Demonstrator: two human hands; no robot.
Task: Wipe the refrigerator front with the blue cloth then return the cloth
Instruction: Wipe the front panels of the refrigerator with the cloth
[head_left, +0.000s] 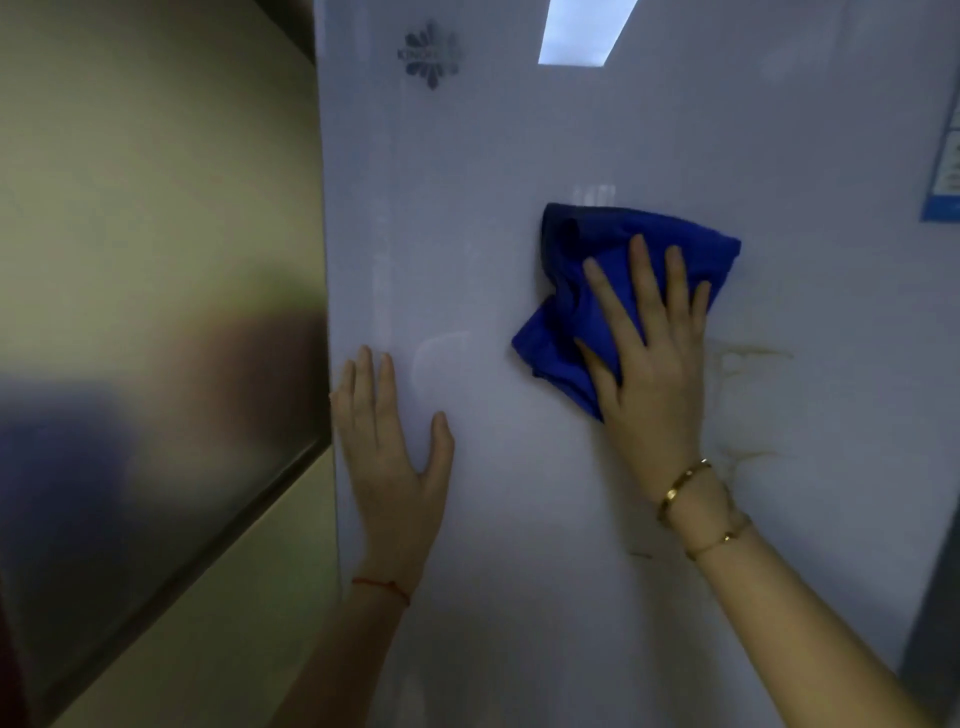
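Two grips: we press the right hand (649, 358), fingers spread flat, on the blue cloth (613, 270); the left hand (389, 447) lies open, bracing the door edge.
Cloth position: bunched against the refrigerator front (519, 156), mid-panel.
Technique: we judge even palm pressure best, sweeping toward the brownish streaks (748, 358) just right of the cloth.

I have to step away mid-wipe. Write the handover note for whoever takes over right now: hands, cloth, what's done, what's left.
Right hand: flat, fingers straight, pressing the blue cloth against the refrigerator front.
Left hand: open, palm flat on the door near its left edge, holding nothing.
Done: wiping is under way at mid-door; how much is covered cannot be told.
Left: brownish streaks just right of the cloth; finish the front, then return the cloth. Its place is out of view.
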